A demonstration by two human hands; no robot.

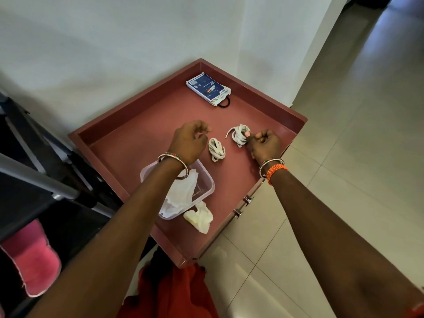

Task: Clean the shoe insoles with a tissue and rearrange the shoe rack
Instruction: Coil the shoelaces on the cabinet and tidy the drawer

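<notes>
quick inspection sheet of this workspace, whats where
surface: red tray top with raised rim
job's things: tissue in clear plastic container; crumpled tissue beside it; shoe rack at left
clutter: boxed packet at far corner
grips: left hand loosely curled, holding nothing; right hand pinching a lace bundle
cables: second lace bundle lying free between the hands
surroundings: white wall, tiled floor

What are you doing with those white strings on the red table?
Those look like shoelaces. The right hand pinches one white bundle, while the left hand hovers with curled fingers beside a second coiled bundle lying on the red tray-top table. Nearer the person, a clear plastic container holds a white tissue, with a crumpled tissue next to it. A blue packet lies at the far corner.
</notes>
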